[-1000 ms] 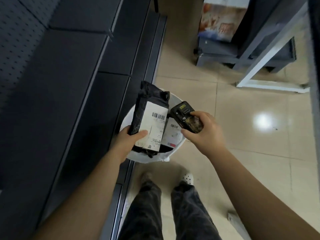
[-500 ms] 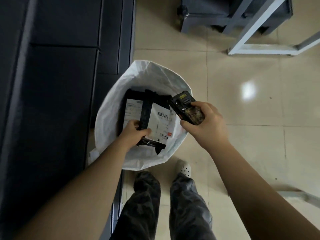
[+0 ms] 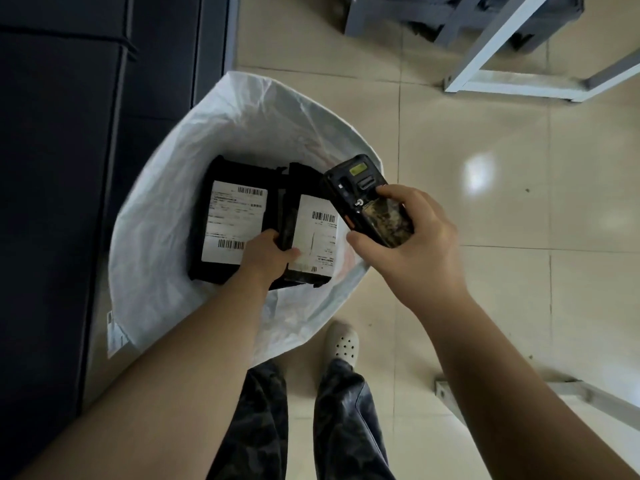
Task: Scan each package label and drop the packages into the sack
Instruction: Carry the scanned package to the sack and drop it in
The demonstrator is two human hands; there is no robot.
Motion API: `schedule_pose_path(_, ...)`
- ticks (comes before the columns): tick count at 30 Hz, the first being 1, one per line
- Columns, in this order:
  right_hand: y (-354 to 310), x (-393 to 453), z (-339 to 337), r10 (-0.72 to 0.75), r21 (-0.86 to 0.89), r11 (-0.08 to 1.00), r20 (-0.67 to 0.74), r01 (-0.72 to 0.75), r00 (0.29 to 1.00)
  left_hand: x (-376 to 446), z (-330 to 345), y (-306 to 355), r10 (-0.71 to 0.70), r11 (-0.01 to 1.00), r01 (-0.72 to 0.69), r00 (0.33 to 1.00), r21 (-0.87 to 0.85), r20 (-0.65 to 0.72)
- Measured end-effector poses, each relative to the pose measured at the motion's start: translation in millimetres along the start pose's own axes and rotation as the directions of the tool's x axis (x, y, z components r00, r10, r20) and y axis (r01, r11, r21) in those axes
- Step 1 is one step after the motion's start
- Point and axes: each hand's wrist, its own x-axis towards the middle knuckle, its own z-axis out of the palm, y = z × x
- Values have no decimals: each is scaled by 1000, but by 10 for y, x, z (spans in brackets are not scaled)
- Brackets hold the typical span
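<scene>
A white sack [image 3: 166,216] stands open on the floor below me. Inside it lies a black package [image 3: 228,223] with a white barcode label. My left hand [image 3: 266,252] reaches into the sack and grips a second black package [image 3: 310,233] by its left edge, thumb on its white label. This package sits low inside the sack mouth, beside the first. My right hand [image 3: 412,244] holds a black handheld scanner [image 3: 367,199] over the sack's right rim, its head pointing up and left.
A dark bench or shelf unit [image 3: 62,168] runs along the left, close to the sack. A white metal frame [image 3: 502,81] and a grey base [image 3: 433,19] stand on the tiled floor at upper right. My legs and a white shoe [image 3: 341,342] are below.
My left hand has lowered the labelled black package from above the sack down into it, beside the other package. The view has tilted down. The scanner hand stayed over the right rim.
</scene>
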Motion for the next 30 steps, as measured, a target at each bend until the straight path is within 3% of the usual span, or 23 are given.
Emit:
schedule_pose_path(5,8,-27,37,6,13,1000,15,-6,1000,4,20,-26,0,990,0,1000,138,3)
schedule_pose_path(10,-91,-48,53,-23,-3,1000,43,23,999,-37,-151,-86,-32,981,6,991,193,132)
schedule_pose_path(13,-174,-39,42,-32,-22,999,51,33,998,-185,-333,-41,-20,990,3,993,142,117)
schedule_pose_path(17,-346,-70,-20,-25,-61,998,57,28,998,-613,-637,10,52,998,-48,996,-48,77)
schedule_pose_path(21,-678,-177,-190,-23,-74,997,50,27,998,-1252,-1118,191,173,966,-185,982,-178,-82)
schedule_pose_path(24,-1104,-261,-439,-96,-70,993,32,98,995,-1831,-1568,400,302,911,-355,921,-210,-246)
schedule_pose_path(30,-2221,-419,-1203,-251,-24,968,15,252,968,-3061,-2423,968,584,779,-624,688,61,-432)
